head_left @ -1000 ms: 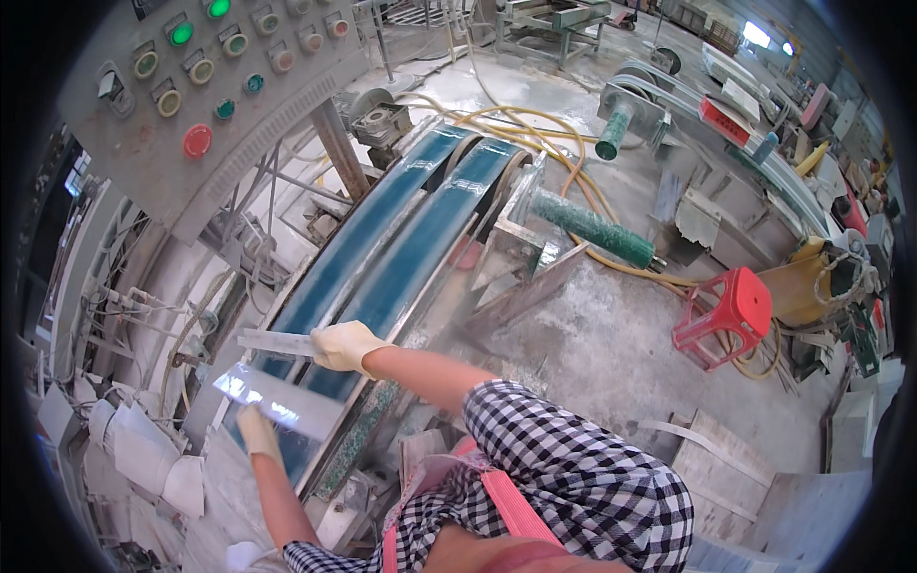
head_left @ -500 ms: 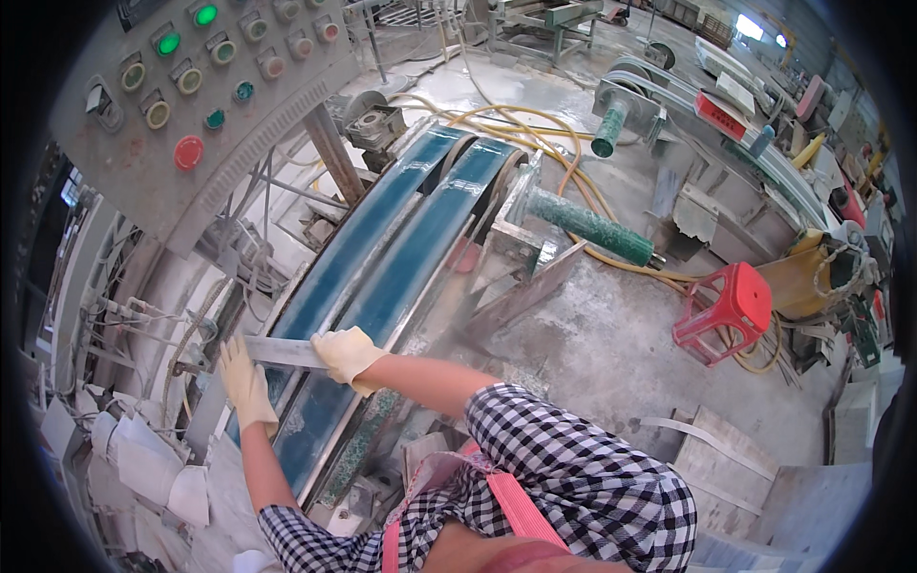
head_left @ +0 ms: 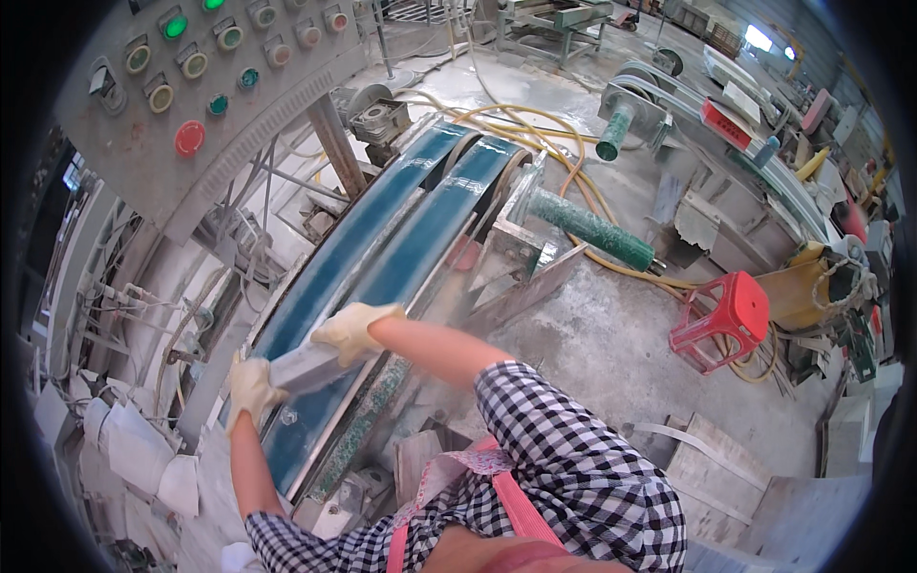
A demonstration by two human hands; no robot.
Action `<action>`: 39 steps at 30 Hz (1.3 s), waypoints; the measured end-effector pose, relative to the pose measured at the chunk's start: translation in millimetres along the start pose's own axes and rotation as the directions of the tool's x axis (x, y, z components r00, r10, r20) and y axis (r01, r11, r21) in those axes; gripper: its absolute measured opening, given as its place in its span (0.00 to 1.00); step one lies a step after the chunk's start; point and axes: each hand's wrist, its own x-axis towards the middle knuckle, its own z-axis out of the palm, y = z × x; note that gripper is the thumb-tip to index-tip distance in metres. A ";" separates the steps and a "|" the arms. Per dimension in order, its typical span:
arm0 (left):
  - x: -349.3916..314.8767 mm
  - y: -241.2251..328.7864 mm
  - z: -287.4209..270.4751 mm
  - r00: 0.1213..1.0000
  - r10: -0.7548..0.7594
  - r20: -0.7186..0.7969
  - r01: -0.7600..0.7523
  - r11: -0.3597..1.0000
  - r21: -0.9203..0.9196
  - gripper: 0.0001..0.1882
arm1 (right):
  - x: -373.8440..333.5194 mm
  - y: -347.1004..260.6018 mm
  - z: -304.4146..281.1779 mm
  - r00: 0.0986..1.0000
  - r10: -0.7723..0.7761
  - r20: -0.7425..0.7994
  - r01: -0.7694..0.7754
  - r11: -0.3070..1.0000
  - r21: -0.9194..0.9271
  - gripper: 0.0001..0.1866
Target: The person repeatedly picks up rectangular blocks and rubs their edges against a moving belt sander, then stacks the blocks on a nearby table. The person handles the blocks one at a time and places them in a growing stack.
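Note:
A flat grey-white slab piece [head_left: 313, 369], long and narrow, spans the two blue conveyor belts [head_left: 387, 272] near my body. My left hand [head_left: 252, 387], in a pale cream glove, grips its left end. At the other end my right hand [head_left: 351, 332], gloved the same way, is closed round the slab, fingers over its edge. The piece is tilted, its right end farther from me than its left. I cannot tell whether its underside touches the belts. The belts look wet and run away from me to rollers at the far end.
A grey control panel [head_left: 220, 105] with lit green buttons and a red knob stands at upper left. Green rollers [head_left: 592, 229] stick out right of the belts. Yellow hoses [head_left: 573, 143] and a red stool [head_left: 721, 320] are on the floor. White broken slabs [head_left: 134, 449] lie at lower left.
Both hands have tilted the slab, showing more of its broad face. The left hand has moved slightly down and right, its fingers now curled round the end; the right hand has risen slightly.

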 end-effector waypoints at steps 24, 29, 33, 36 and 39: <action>-133.7 80.0 112.7 0.639 -0.769 0.022 0.221 0.156 -0.963 0.31 | -8.5 32.3 4.6 0.864 -0.447 -0.232 0.382 0.882 -0.275 0.47; -130.9 124.7 46.3 0.590 -0.782 0.203 0.115 -0.167 -0.979 0.37 | -31.2 48.0 34.0 0.727 -0.017 -0.686 0.009 1.000 -0.015 0.71; -128.8 135.7 32.6 0.547 -0.779 0.308 0.086 -0.313 -0.946 0.37 | -23.5 64.5 63.6 0.879 0.400 -0.259 0.031 0.495 0.869 0.71; -123.9 134.1 42.4 0.589 -0.791 0.163 0.151 -0.090 -0.984 0.38 | -6.9 74.8 75.9 0.874 0.422 -0.239 -0.010 0.508 0.861 0.72; -119.1 127.1 54.9 0.584 -0.798 0.151 0.197 -0.041 -0.980 0.40 | 3.6 83.8 78.9 0.897 0.361 -0.254 -0.018 0.605 0.796 0.62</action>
